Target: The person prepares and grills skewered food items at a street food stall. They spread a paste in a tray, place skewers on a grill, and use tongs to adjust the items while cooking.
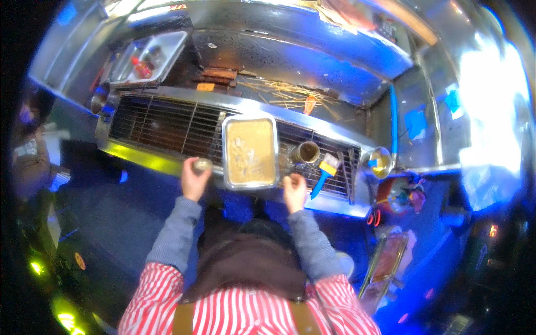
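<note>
A rectangular metal tray [250,151] holding a tan, powdery or grainy layer rests across the bars of a long metal grill. At its lower left, my left hand [195,178] grips a small round container [203,164], seen from above. My right hand [295,190] is just right of the tray's lower corner, fingers curled; whether something small is between them cannot be told. A metal cup [307,152] with dark brown contents stands on the grill right of the tray. Beside it lies a flat brush [321,181] with a blue handle and pale bristles.
The metal grill [167,121] runs across the front. Behind it lie thin wooden skewers [289,94] and brown blocks [220,74]. A white tub [167,54] with a red bottle is back left. Metal tongs [349,178], a metal pot [380,162] and red-handled scissors [373,217] are at the right.
</note>
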A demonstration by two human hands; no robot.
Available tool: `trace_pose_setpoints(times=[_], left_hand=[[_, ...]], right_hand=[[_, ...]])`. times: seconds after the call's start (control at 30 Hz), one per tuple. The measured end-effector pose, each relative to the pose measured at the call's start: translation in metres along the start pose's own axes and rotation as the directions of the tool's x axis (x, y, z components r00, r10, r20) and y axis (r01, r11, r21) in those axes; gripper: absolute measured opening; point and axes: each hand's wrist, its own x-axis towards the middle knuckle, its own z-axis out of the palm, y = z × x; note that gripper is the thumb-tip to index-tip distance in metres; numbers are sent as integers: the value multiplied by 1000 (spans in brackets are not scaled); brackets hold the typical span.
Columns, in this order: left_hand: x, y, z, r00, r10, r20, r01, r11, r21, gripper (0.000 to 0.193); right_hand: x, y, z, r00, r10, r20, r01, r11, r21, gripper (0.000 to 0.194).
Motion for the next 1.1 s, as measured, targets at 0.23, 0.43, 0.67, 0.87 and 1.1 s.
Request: trace_pose_setpoints(times=[0.23,0.43,0.67,0.87,1.1], left_hand=[[14,14,3,990,142,4,-138,954,266,56],[19,22,-7,958,262,117,-287,885,366,51],[60,-23,76,850,316,421,-290,949,-127,33],[80,-17,81,868,235,437,-105,948,-301,38],[51,109,-29,677,-209,706,622,675,-396,41]], right_hand=[[-1,4,56,961,221,165,-234,970,63,38],[-36,-64,12,945,233,230,-308,869,388,23],[-51,-152,-9,967,165,192,-236,863,446,26],[-65,-174,-5,985,91,145,-151,862,483,20],[-86,-181,-3,992,89,84,-121,829,546,23]])
